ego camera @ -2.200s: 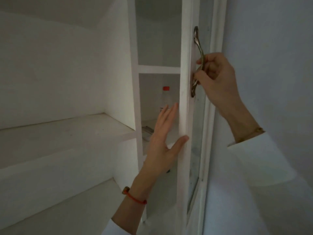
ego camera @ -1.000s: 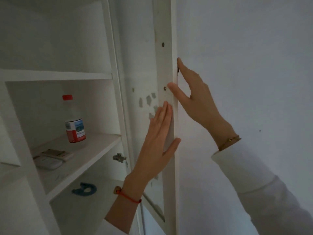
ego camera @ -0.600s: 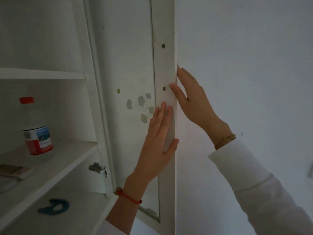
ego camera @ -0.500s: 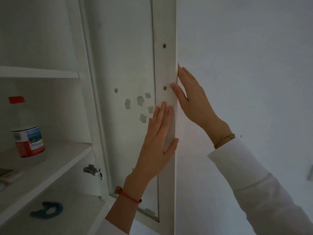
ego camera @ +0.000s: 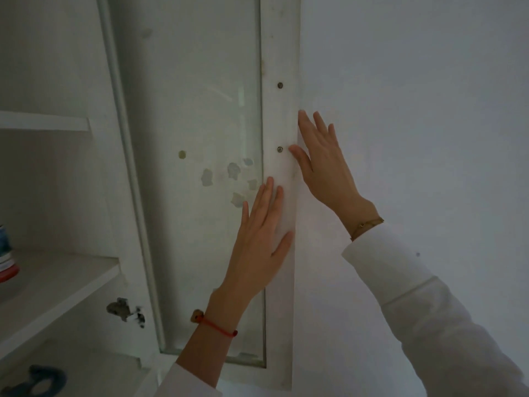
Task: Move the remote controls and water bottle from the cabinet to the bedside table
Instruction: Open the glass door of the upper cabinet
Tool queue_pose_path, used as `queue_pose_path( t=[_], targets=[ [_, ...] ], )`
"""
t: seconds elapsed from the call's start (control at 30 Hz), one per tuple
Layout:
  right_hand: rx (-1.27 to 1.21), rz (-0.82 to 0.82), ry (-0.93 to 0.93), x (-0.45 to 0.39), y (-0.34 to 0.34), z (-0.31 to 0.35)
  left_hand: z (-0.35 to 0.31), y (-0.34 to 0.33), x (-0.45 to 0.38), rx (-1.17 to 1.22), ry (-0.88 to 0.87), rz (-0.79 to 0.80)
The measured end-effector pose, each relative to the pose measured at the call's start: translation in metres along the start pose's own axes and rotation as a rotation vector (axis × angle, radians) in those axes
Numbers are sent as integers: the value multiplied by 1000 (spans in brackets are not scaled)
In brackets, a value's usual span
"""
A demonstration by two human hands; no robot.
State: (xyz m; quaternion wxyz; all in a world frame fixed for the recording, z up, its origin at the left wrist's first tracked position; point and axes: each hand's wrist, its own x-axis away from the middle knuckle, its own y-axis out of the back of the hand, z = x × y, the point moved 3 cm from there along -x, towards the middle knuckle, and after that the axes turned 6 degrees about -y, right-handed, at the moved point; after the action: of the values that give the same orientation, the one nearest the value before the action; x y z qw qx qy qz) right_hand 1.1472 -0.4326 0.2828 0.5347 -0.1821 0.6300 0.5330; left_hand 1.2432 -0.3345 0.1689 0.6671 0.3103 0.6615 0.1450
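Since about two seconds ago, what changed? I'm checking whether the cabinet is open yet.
The white glass-paned cabinet door swung fully open toward the wall. The right hand let go of its metal handle and now lies flat on the door's edge. The left hand stayed flat on the door frame. The red-labelled water bottle stayed on its shelf.

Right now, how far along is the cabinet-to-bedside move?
Done: white glass-panelled cabinet door swung open. In hand: left hand and right hand press flat on its frame. Left: red-labelled water bottle sits on the shelf; remotes out of view; nothing carried.
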Motion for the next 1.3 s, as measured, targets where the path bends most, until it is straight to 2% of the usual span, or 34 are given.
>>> queue_pose_path(
  t=[0.33,0.77,0.9,1.2,1.3],
  targets=[
    [-120,-32,70,-8,-15,-15,8,-16,-3,-94,26,-19],
    [-390,-17,39,-4,-9,-13,-4,-5,-1,-117,50,-3],
    [-414,-62,76,-3,-5,-9,-10,3,1,-140,75,-24],
    [-303,-293,177,8,2,11,-7,37,22,-288,206,-137],
    [-352,-318,223,15,-2,27,-8,53,35,-333,268,-163]
  ],
)
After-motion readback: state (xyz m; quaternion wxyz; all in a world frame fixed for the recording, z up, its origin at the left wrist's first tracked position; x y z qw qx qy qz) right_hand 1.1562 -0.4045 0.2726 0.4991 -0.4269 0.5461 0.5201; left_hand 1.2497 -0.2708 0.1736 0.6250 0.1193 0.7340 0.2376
